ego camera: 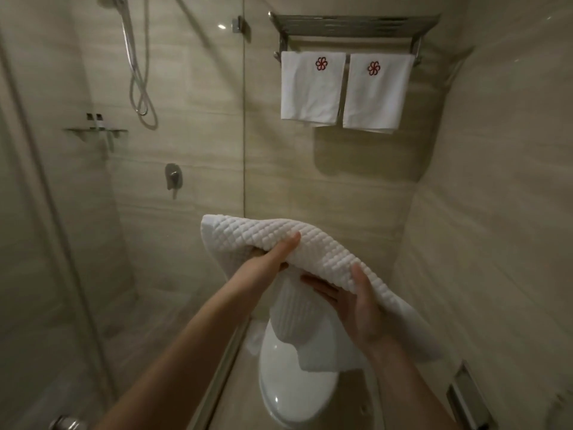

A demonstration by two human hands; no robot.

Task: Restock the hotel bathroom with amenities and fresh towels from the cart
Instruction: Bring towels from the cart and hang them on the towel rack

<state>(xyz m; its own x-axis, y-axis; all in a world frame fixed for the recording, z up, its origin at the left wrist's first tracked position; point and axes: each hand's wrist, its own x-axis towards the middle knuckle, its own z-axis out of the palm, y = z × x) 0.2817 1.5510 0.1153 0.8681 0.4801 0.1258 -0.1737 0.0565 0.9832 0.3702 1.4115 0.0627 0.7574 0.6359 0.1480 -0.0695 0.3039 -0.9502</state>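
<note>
one white waffle-weave towel (313,243), gripped by left hand (273,259) and right hand (356,308), thumbs on top, above glossy toilet lid (294,386); two smooth red-crested towels (311,91) hang from chrome rack (353,24).

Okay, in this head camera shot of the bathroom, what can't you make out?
Head view throughout:
1. Fingers of the left hand, tucked under the waffle towel.
2. Rear of the toilet, covered by the same towel.
3. The bottles on the shower shelf, too small to read.
4. The wall holder at lower right, dark and blurred.
</note>
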